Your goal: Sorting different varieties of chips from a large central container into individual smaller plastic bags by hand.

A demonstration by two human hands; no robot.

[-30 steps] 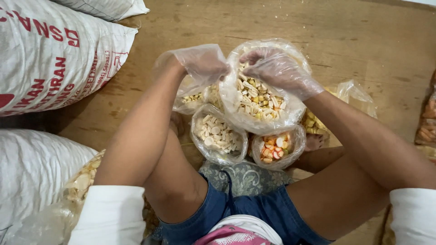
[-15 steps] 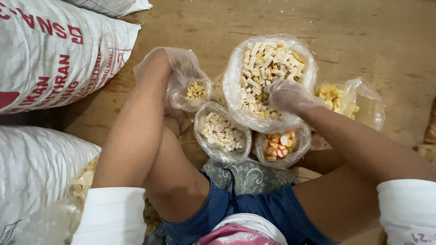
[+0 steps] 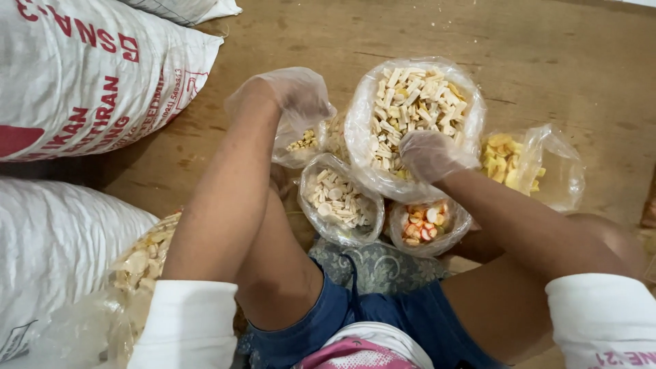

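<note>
Two gloved hands, left hand (image 3: 290,96) and right hand (image 3: 429,154), among five cracker bags (image 3: 412,102)

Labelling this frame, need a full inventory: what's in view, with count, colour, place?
clear plastic bag of pale stick-shaped crackers: 1, cream, centre top
clear plastic bag of round white crackers: 1, white, centre
clear plastic bag of orange-and-white crackers: 1, right of it
clear plastic bag of yellow crackers: 1, right
small clear plastic bag of tan crackers: 1, under left hand
white woven sacks: 2 large, left, plus a corner of another at the top
wooden floor: brown
left hand: gloved, in small bag
right hand: gloved, in stick bag
</note>
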